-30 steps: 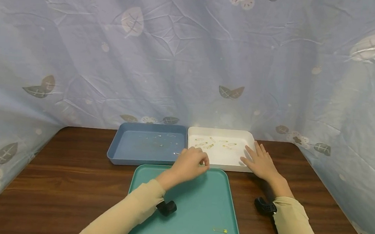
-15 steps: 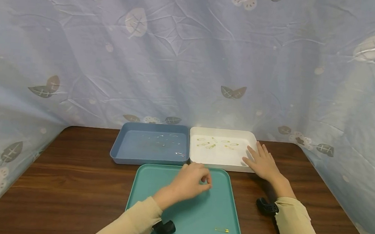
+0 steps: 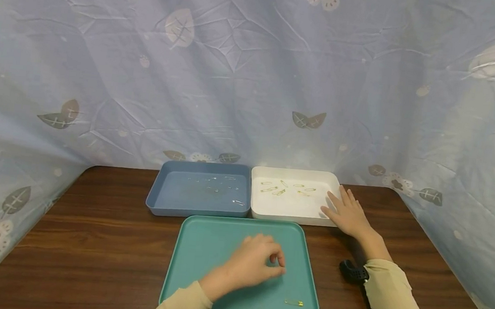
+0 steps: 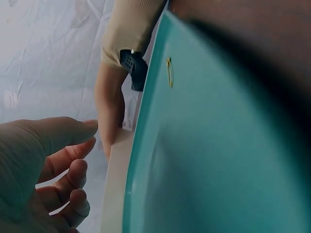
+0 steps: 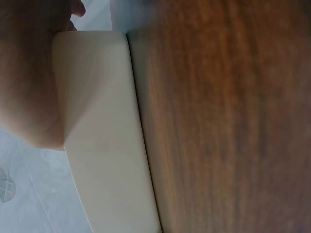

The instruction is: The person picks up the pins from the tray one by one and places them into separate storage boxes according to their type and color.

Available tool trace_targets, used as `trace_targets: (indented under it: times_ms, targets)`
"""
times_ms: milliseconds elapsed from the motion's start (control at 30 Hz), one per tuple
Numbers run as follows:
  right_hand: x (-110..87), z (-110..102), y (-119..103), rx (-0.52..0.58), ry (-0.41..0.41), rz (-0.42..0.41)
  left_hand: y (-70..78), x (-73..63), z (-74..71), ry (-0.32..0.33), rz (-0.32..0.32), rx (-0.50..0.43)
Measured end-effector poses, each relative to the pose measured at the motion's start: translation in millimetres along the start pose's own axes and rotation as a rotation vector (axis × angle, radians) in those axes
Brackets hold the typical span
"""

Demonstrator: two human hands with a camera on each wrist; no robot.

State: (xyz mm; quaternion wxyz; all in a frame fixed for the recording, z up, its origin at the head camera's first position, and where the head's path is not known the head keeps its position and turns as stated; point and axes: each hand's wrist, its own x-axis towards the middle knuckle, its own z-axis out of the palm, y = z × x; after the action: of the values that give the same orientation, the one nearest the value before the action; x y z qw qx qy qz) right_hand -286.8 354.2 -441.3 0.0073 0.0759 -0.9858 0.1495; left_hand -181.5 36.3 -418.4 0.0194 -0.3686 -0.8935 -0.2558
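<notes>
My left hand (image 3: 252, 262) hovers over the teal tray (image 3: 218, 226), fingers loosely bent. In the left wrist view a small gap shows between thumb and index fingertips (image 4: 90, 141), and nothing is seen in it. Close by on the tray, to the hand's right, lies one gold safety pin (image 3: 294, 303). My right hand (image 3: 349, 216), fingers spread, rests at the right edge of the white tray (image 3: 286, 213). Several gold safety pins (image 3: 268, 189) lie inside that tray. The right wrist view shows the hand against the white tray's wall (image 5: 102, 121); its fingers are mostly hidden there.
Left of the white tray stands a blue tray (image 3: 180, 200) holding several small silver pins (image 3: 238, 203). Both stand just behind the teal tray on a dark wooden table (image 3: 73, 247). A patterned pale-blue cloth (image 3: 255, 75) hangs behind and at the sides.
My left hand has moved from the blue tray's near right corner back toward me, over the teal tray. A silver pin in that corner is now uncovered. The right hand stays put.
</notes>
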Motion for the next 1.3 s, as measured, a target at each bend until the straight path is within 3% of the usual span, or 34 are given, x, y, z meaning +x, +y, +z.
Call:
trace_targets:
  times_ms: [333, 567, 733, 1300]
  targets:
    - [-0.1, 0, 1, 0.003, 0.003, 0.001, 12.9, -7.5, 12.6, -0.079, 0.045, 0.008]
    - [-1.0, -1, 0, 0.011, 0.005, 0.002, 19.4, -12.5, 18.1, -0.175, 0.02, 0.028]
    - [-0.5, 0, 0, 0.003, 0.004, 0.004, 22.1, -14.6, 20.2, -0.238, -0.01, -0.024]
    - [-1.4, -3, -2, 0.01, -0.007, -0.006, 25.4, -16.8, 19.2, -0.251, 0.006, -0.03]
